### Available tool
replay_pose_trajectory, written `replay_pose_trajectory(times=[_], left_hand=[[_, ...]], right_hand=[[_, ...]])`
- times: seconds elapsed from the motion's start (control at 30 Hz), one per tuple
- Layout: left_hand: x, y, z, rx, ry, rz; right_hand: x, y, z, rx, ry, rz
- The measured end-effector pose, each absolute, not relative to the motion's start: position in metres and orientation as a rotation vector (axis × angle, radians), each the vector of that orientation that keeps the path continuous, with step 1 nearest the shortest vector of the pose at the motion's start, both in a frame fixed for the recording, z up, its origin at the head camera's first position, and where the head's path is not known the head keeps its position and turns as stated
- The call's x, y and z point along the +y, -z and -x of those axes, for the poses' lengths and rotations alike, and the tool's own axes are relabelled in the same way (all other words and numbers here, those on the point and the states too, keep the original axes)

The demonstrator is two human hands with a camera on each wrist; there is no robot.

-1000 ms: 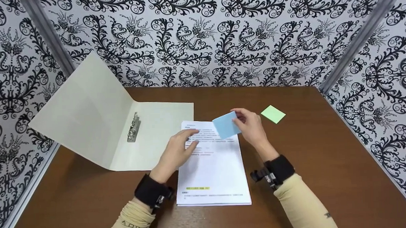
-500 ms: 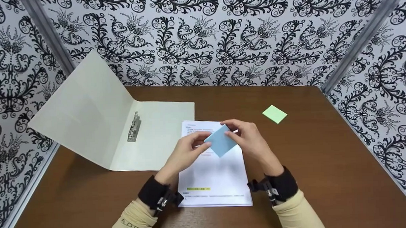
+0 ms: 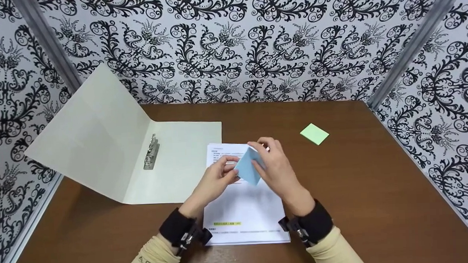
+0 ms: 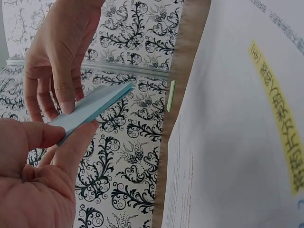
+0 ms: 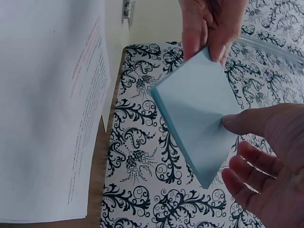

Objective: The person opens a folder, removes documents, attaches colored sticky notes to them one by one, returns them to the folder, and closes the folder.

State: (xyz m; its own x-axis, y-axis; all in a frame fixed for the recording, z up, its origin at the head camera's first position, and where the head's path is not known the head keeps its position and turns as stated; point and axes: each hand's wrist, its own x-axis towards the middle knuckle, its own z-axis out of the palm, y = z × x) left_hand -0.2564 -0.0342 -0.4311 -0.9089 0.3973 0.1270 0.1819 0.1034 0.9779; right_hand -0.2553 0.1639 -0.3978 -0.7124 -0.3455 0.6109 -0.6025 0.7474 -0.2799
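Observation:
A pad of blue sticky notes (image 3: 246, 170) is held tilted above the printed sheets (image 3: 244, 213). My left hand (image 3: 214, 181) pinches one corner of it between thumb and fingers. My right hand (image 3: 278, 171) holds the opposite side, the thumb (image 5: 242, 121) pressing on the pad's face (image 5: 194, 95) and the index finger at its upper corner. Its other fingers curl beside the edge in the right wrist view. A bend shows across the pad's face in the head view. The left wrist view shows the pad's thin edge (image 4: 111, 102) between both hands.
An opened cream folder (image 3: 180, 160) with a metal clip (image 3: 152, 153) lies at left, its cover standing up. The sheets stack overlaps the folder's right edge. A pale green sticky note pad (image 3: 314, 133) lies at the right on the brown table (image 3: 368, 189). Patterned walls enclose the back and sides.
My left hand has come over from the left and taken hold of the blue pad's corner. My right hand has brought the pad left and nearer, turning it, and its thumb now presses the face.

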Motion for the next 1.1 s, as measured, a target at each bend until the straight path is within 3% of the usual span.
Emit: replay_pose_trajectory(times=[0.57,1.1], left_hand=[[-0.033,0.425,0.257,2.142,-2.046,-0.443],[-0.033,0.430,0.257,1.959,-2.047,-0.397]], right_hand=[[0.157,0.401,0.248,-2.477,-0.561,-0.986],[0.168,0.395,0.249,-2.590,-0.907,-1.137]])
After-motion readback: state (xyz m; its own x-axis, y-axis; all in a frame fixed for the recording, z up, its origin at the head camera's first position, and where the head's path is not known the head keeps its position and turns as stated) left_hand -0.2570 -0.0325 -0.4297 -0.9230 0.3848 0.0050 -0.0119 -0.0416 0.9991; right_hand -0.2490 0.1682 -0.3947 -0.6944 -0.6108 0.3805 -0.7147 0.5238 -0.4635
